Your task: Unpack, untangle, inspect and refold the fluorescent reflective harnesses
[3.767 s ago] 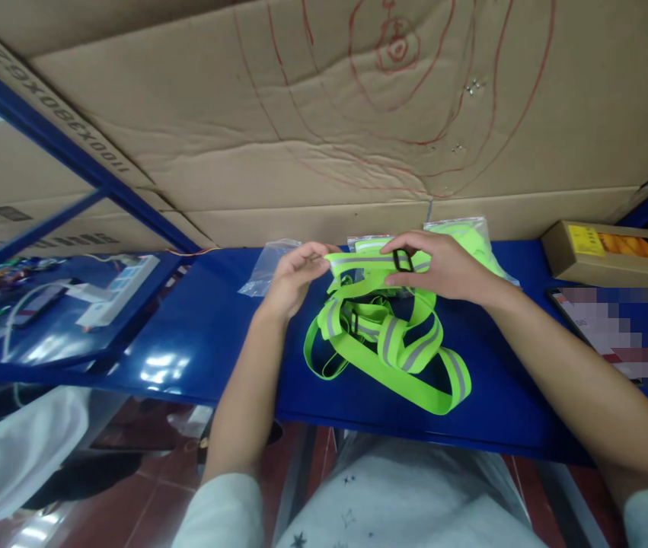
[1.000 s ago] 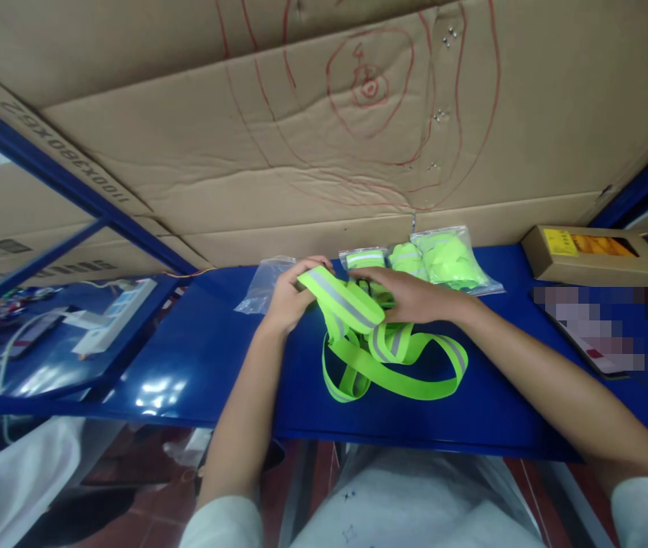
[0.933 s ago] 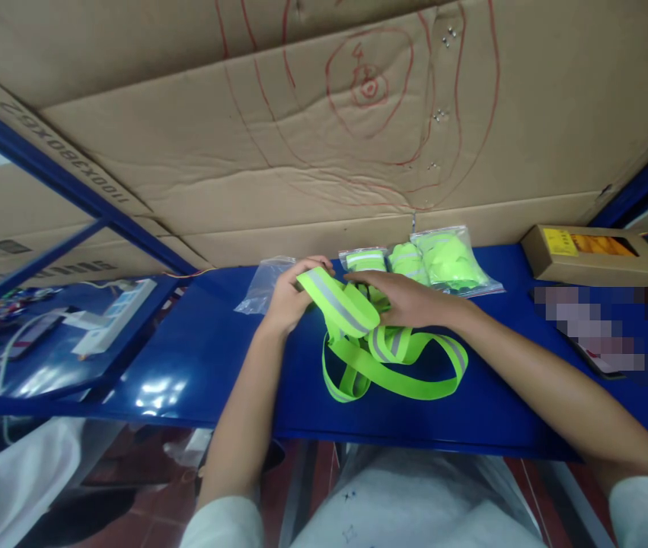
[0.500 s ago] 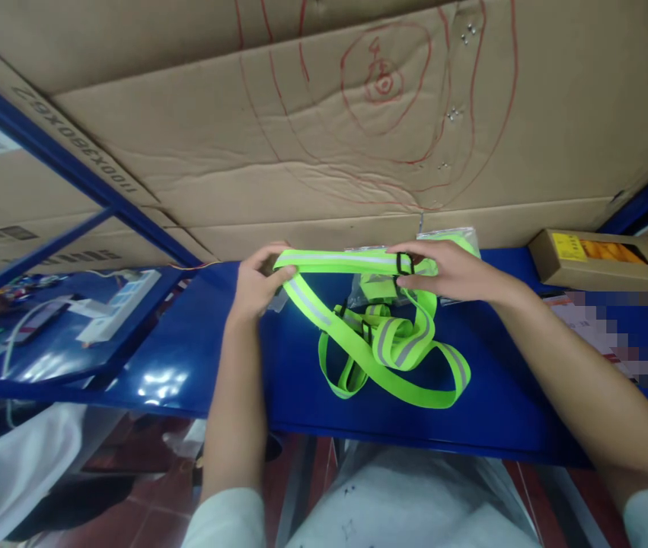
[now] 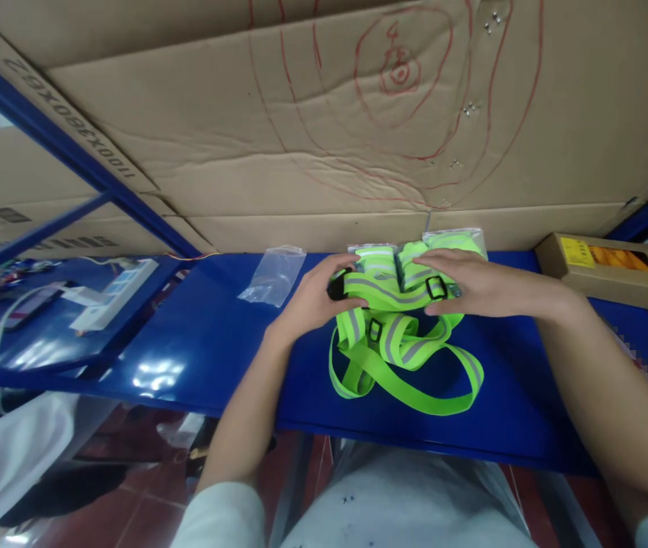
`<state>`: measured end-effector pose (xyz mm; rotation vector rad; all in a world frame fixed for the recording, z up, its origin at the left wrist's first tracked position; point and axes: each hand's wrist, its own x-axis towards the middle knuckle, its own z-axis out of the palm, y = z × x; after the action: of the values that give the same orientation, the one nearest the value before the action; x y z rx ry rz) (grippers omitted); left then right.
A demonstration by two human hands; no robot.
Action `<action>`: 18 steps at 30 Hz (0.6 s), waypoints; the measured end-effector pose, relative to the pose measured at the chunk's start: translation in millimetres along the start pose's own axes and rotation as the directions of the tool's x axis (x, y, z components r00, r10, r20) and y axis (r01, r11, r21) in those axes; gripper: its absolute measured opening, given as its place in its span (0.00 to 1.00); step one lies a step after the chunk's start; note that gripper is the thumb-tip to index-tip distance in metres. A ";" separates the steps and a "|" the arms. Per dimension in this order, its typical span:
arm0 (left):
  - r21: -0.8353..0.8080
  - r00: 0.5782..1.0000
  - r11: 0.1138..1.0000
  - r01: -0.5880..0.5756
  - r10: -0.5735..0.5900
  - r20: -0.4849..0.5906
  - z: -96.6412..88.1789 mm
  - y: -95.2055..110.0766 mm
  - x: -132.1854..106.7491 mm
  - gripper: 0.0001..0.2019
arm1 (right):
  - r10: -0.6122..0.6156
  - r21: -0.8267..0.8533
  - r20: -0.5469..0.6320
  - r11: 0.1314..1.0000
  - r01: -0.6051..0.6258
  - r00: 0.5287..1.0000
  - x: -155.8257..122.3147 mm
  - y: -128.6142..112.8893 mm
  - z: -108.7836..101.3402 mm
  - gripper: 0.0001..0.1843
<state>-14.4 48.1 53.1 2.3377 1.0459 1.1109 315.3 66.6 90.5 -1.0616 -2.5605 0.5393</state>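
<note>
A neon-green reflective strap harness (image 5: 397,346) with grey stripes and black buckles lies in loops on the blue shelf (image 5: 215,342). My left hand (image 5: 315,298) grips the left end of a folded stretch of strap, fingers curled round it. My right hand (image 5: 472,283) pinches the right end near a black buckle (image 5: 435,288). Both hands hold the strap just above the shelf.
An empty clear plastic bag (image 5: 274,274) lies left of my hands. Bagged green straps (image 5: 454,240) sit behind them against the cardboard wall (image 5: 324,152). A brown box (image 5: 609,266) stands at far right. A white power strip (image 5: 112,293) rests on the left shelf.
My hands have come closer together, folding the stretched strap shorter and lowering it toward the pile. The view shifted slightly.
</note>
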 end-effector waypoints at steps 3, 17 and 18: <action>-0.025 0.997 0.997 -0.077 0.077 0.002 16.9 12.9 -1.3 0.38 | -0.078 0.127 -0.084 0.988 0.088 0.993 12.3 -42.4 16.5 0.36; -0.425 0.925 0.880 0.212 -0.041 0.378 9.7 12.3 1.0 0.25 | 0.102 0.586 -0.068 0.809 -0.043 0.992 37.0 -24.1 32.8 0.18; -0.455 0.915 0.848 0.272 -0.082 0.394 8.3 9.4 1.4 0.22 | 0.107 0.602 -0.071 0.797 -0.043 0.992 37.2 -21.2 29.9 0.18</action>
<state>-2.9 42.8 54.0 1.8775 0.7118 0.7265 264.7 73.1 79.2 -0.9176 -2.0263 1.1883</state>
